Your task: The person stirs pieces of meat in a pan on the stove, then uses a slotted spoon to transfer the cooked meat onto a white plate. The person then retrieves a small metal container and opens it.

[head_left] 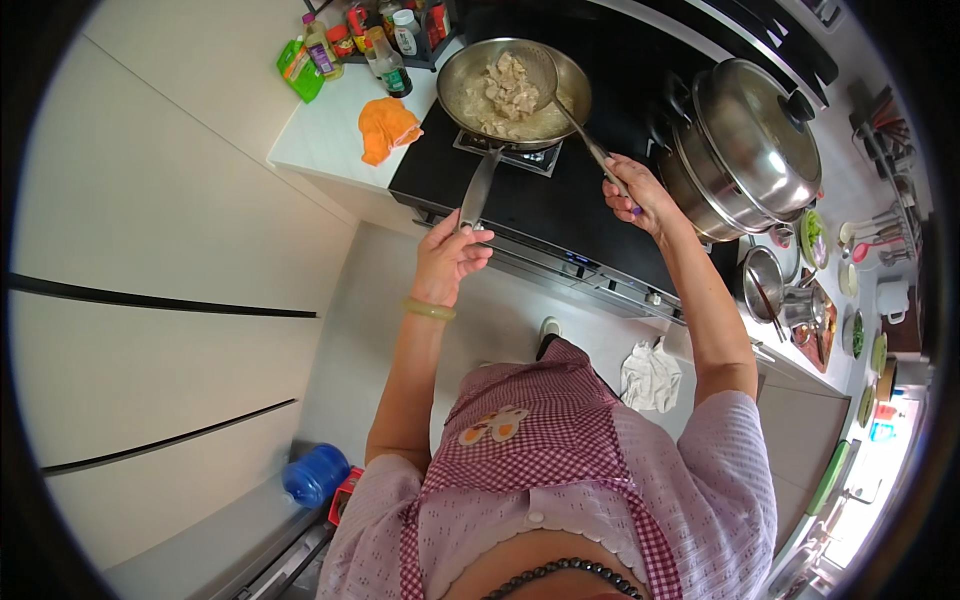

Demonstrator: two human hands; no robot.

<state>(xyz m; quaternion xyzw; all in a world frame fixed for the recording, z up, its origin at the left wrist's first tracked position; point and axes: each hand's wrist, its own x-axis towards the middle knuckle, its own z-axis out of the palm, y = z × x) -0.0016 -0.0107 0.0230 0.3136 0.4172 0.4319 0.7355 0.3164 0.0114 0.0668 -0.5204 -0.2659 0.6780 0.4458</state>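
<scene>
A steel frying pan (447, 92) sits on the stove burner with pale meat pieces (510, 90) and cloudy liquid in it. My left hand (450, 258) holds the end of the pan's handle (480, 190) between thumb and fingers, the other fingers loosely curled. My right hand (640, 195) is wrapped around the long handle of a skimmer (590, 145). The skimmer's round perforated head lies inside the pan, at the right of the meat, and carries or touches some pieces; which of the two I cannot tell.
Right of the pan stands a large lidded steamer pot (755, 140). An orange cloth (388, 130) and several sauce bottles (388, 62) are on the left counter. Bowls and a strainer (765, 275) crowd the right counter. A white rag (650, 377) hangs low near the cabinet.
</scene>
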